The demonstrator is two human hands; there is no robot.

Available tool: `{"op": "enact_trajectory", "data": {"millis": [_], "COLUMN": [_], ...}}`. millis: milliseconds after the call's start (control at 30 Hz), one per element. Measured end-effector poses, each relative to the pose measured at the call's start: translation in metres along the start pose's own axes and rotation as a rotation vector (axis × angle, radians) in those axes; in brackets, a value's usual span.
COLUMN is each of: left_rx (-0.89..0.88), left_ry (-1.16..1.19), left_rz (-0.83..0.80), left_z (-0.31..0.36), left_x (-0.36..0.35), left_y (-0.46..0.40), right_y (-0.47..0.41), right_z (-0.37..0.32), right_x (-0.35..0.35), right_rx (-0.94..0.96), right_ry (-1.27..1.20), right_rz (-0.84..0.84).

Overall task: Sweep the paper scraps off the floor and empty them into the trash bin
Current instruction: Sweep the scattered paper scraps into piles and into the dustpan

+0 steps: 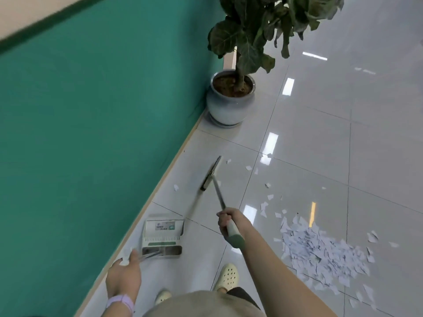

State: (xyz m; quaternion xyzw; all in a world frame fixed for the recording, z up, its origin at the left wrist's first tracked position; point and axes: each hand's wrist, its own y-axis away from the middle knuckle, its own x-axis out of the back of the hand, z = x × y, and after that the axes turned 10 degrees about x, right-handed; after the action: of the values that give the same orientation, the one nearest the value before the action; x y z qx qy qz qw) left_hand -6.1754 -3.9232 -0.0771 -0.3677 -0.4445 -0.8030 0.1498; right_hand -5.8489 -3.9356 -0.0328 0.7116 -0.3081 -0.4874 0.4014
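A person is wearing a pale lilac wristband (121, 302) on the left wrist, cream perforated clogs (227, 276) on both feet, a beige top (201, 305) and dark trousers (243, 295); both forearms are showing bare, without sleeves.

Broom (211, 177): metal shaft w/ green-white handle, slanted, head on the floor ahead of the right grip (230, 221). Dustpan (163, 234): white/green, upright by the wall, just ahead of the left grip (124, 274). Paper scraps (320, 250): white pile to the right of the right grip, strays beyond.
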Motion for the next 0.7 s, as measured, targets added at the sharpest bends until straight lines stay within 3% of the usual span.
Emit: {"op": "enact_trajectory", "data": {"millis": [233, 467, 600, 700], "left_rx": [-0.012, -0.046, -0.175, -0.243], "left_ry": [0.127, 0.046, -0.015, -0.078], "left_rz": [0.028, 0.016, -0.054, -0.063], "left_z": [0.029, 0.055, 0.092, 0.119], "left_x": [-0.001, 0.012, 0.032, 0.040], "left_y": [0.017, -0.019, -0.043, -0.073], "right_y": [-0.046, -0.099, -0.132, -0.139], "right_z": [0.016, 0.045, 0.042, 0.024], "right_x": [-0.071, -0.133, -0.152, -0.146], "right_rx": [-0.165, -0.223, -0.200, -0.098], "right_ry": [0.008, -0.070, -0.089, -0.043], "right_rz": [-0.151, -0.193, -0.142, -0.001]}}
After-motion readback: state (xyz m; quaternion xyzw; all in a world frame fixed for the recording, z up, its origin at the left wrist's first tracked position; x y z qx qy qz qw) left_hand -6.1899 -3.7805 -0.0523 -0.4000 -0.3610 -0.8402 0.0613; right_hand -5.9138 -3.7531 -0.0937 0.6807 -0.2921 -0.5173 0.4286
